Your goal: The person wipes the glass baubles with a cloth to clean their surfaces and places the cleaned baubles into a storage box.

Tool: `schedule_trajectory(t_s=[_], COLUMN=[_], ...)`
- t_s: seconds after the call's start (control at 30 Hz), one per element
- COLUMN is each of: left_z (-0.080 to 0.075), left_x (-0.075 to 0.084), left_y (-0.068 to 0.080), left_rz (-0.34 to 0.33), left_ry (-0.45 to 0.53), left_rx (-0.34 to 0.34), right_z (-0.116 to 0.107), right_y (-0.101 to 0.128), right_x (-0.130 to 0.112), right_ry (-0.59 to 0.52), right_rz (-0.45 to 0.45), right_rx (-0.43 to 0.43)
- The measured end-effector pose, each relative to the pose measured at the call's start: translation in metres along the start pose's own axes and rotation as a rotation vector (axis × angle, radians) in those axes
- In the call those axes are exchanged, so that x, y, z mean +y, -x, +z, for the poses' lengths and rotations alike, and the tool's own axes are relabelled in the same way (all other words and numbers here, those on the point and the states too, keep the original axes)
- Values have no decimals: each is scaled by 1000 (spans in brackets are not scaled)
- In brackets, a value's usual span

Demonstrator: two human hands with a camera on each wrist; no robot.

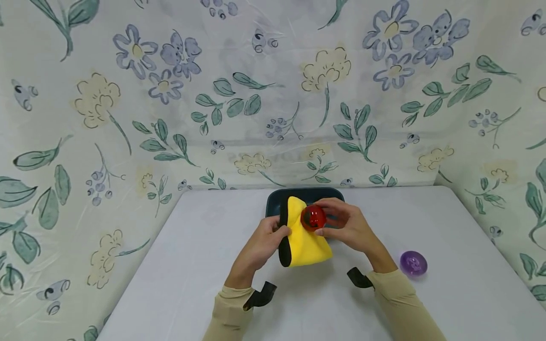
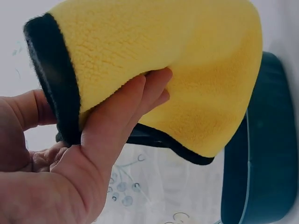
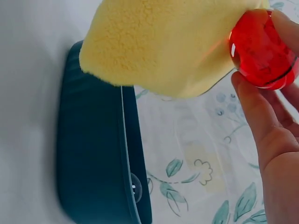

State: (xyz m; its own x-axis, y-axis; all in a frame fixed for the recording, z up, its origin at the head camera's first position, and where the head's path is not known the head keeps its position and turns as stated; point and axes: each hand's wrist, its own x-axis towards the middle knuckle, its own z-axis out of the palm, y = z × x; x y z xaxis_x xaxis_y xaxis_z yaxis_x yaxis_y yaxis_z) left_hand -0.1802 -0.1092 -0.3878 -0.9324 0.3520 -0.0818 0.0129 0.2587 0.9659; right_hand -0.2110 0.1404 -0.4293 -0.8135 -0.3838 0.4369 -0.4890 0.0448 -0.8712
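Note:
My left hand (image 1: 266, 240) pinches a yellow cloth (image 1: 310, 247) by its black-trimmed edge, thumb in front and fingers behind, as the left wrist view shows. The fleecy cloth hangs folded over the table. My right hand (image 1: 346, 223) holds a shiny red translucent ball (image 1: 313, 218) between thumb and fingers, right against the cloth in the head view. In the right wrist view the red ball (image 3: 262, 49) has a dark line round it. Behind both hands stands a dark teal bin (image 1: 273, 201), partly hidden by the cloth.
A purple translucent round object (image 1: 413, 263) lies on the white table (image 1: 204, 246), right of my right forearm. Inside the teal bin, a clear round object (image 3: 136, 187) shows at the rim. A flower-patterned curtain (image 1: 256, 118) stands behind the table.

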Motion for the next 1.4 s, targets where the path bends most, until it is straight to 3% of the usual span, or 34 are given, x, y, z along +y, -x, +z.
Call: schedule_trajectory(t_s=[0.2, 0.43, 1.0, 1.4], left_z=[-1, 1, 3, -2], left_x=[1, 2, 3, 2], left_y=[2, 3, 4, 2], left_rz=[16, 28, 34, 30], left_ry=[-14, -13, 17, 73], left_rx=[8, 2, 46, 85], right_z=[-1, -2, -5, -6], right_y=[0, 1, 2, 5], right_x=[1, 5, 9, 8], right_ry=[46, 84, 272, 220], right_rz=[36, 15, 66, 93], right_rx=[-22, -58, -105, -153])
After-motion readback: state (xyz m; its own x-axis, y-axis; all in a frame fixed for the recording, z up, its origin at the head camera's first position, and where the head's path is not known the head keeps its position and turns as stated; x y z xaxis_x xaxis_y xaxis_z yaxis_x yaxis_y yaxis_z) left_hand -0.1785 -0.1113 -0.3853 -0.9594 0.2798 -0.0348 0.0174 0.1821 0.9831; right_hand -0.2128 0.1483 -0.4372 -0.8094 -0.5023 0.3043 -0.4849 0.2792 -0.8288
